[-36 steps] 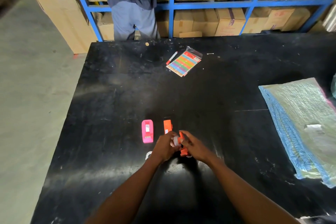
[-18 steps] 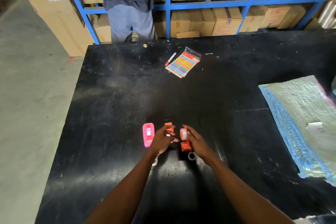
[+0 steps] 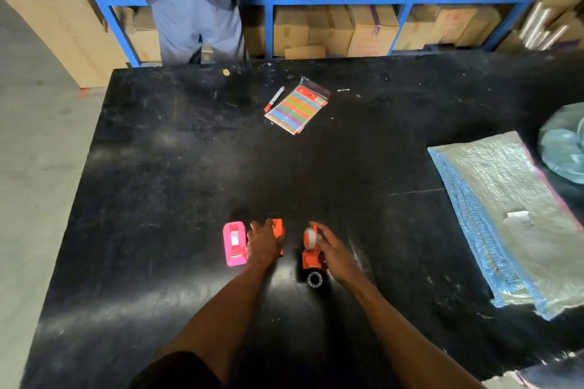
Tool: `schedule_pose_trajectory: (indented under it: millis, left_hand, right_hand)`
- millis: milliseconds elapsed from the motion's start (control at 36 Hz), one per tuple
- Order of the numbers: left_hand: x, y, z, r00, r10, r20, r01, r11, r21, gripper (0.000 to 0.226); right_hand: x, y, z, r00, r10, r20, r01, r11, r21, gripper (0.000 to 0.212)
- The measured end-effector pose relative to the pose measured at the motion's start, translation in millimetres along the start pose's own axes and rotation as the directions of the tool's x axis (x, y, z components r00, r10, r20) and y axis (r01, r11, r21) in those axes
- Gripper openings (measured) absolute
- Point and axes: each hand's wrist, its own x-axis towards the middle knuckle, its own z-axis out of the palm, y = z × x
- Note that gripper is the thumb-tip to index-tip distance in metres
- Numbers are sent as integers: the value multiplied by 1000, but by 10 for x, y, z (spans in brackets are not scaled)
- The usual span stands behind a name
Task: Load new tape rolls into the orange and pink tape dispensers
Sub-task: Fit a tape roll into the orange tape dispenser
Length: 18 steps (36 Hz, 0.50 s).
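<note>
A pink tape dispenser (image 3: 234, 243) lies flat on the black table (image 3: 177, 186), with a tape roll showing in its window. Just to its right, my left hand (image 3: 264, 245) closes over a loose orange dispenser piece (image 3: 278, 228), most of which is hidden under my fingers. A little farther right stands the orange dispenser body (image 3: 309, 259) with a whitish tape roll (image 3: 311, 235) seated in its top. My right hand (image 3: 335, 254) holds this body from the right, fingertips on the roll. A small dark ring, like a tape core (image 3: 314, 279), lies just in front of it.
A packet of coloured labels (image 3: 297, 106) and a red-capped marker (image 3: 274, 99) lie at the table's far middle. A stack of foil and blue bubble mailers (image 3: 512, 215) covers the right side. A person (image 3: 192, 3) stands at blue shelving with cardboard boxes beyond the far edge.
My hands have parted. The left hand moved left onto the loose orange piece. The right hand stayed on the orange body, which now stands on the table with the roll in it.
</note>
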Motion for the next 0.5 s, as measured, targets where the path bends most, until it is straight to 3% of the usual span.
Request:
schedule_pose_trajectory:
  millis: [139,278,361,444,500]
  left_hand:
    - [88,-16,11,1000,23,7,-23,998,63,62]
    - [96,-9,-6,999,35,-22,-34,998,51,59]
    - [68,-26,-43,999,37,-10,-38,970,-238,56]
    - [-13,6,-107,988,58,141,46,769,-637,42]
    - [-132,66,-228,952,118,281,152,617,-772,44]
  right_hand:
    - [41,-11,1,1000,15,-1,-15,1000,10,33]
    - [63,-14,12,999,22,26,-22,1000,14,33]
    - [68,-16,18,1000,2,12,-2,1000,2,31]
    - [108,32,13,1000,-30,-7,29,999,-45,33]
    - [111,33,12,999,-39,-23,38,998,-59,33]
